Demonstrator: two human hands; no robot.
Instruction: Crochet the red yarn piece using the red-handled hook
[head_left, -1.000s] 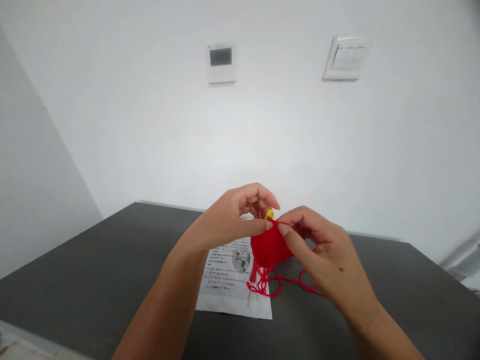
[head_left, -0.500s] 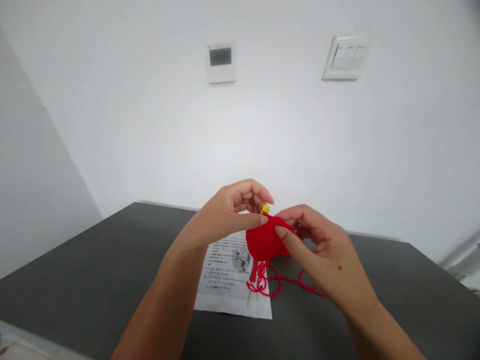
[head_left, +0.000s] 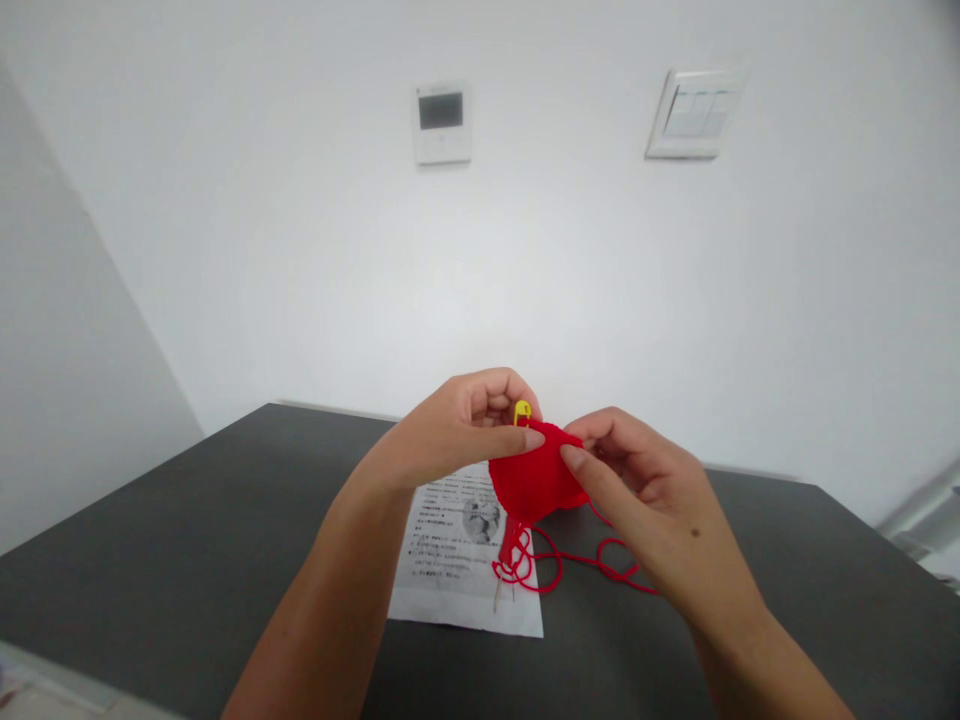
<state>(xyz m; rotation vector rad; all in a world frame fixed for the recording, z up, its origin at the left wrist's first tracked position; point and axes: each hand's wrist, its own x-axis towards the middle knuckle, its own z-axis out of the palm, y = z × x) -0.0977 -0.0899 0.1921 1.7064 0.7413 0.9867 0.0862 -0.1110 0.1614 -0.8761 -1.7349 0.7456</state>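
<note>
A red knitted or crocheted piece (head_left: 534, 482) is held up over the table between both hands. My left hand (head_left: 469, 425) pinches its top edge, thumb in front and fingers curled behind. My right hand (head_left: 645, 485) grips its right corner between thumb and fingers. A yellow stitch marker (head_left: 523, 411) stands at the top edge beside my left fingers. Below the piece, loose red yarn (head_left: 555, 570) lies in loops on a printed sheet (head_left: 442, 600) and on the table. Thin needle-like items by the yarn are too small to make out.
The dark grey table (head_left: 225, 520) reaches a white wall. On the wall are a panel with a dark screen (head_left: 442, 124) and a switch plate (head_left: 691, 115). A pale object is partly visible at the right edge.
My left thumb has shifted slightly right along the red piece, and the yellow marker shows more fully, a little to the left. My right hand has moved slightly right, still gripping.
</note>
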